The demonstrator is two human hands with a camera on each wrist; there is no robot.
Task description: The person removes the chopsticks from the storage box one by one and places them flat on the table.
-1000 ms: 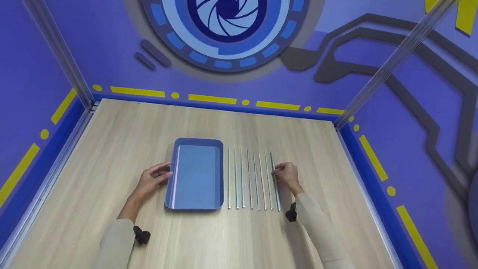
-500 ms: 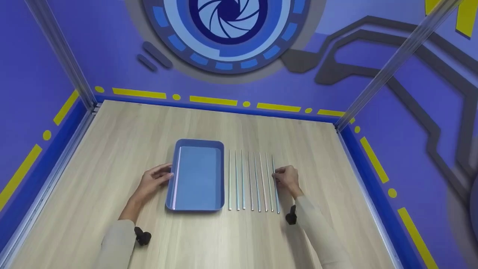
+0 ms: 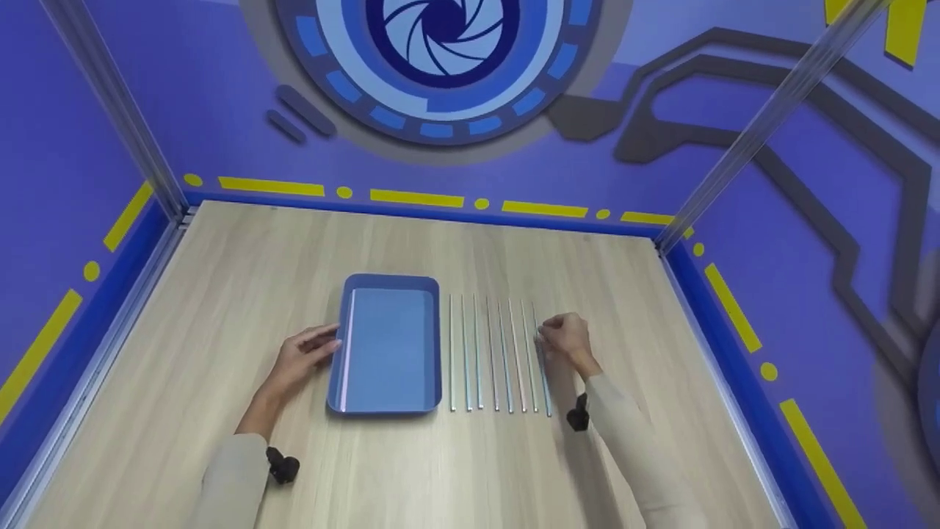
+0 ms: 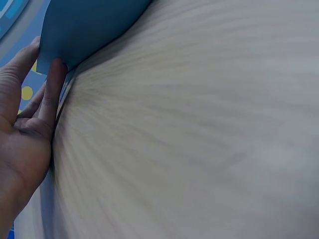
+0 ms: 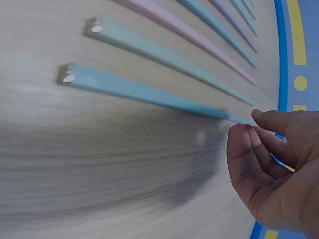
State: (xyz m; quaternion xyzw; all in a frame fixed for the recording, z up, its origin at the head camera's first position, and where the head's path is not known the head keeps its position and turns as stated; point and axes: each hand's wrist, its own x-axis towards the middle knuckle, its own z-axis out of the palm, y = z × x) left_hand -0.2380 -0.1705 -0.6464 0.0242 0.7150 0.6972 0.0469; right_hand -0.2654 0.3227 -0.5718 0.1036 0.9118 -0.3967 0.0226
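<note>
A blue rectangular tray (image 3: 439, 353) lies on the table, its long side pointing away from me. My left hand (image 3: 297, 356) touches its left wall with extended fingers; the left wrist view shows fingertips against the tray's outer side (image 4: 87, 32). To the tray's right, several slim metallic chopsticks (image 3: 510, 367) lie side by side, roughly parallel and spaced apart. Beside the rightmost chopstick (image 3: 546, 386) is my right hand (image 3: 565, 338). In the right wrist view, its bent fingers and thumb are close together near this bluish chopstick (image 5: 119, 88), without visibly gripping it.
The light wood tabletop (image 3: 404, 477) is bounded by a blue back wall (image 3: 220, 132) and side walls with yellow markings. Metal posts (image 3: 110, 110) stand at the back corners. A black wrist camera (image 3: 578, 414) sits on each sleeve.
The rightmost chopstick's far end has shifted and it now lies closer to parallel with the others. My right hand has lifted slightly away from it. The left hand stays at the tray.
</note>
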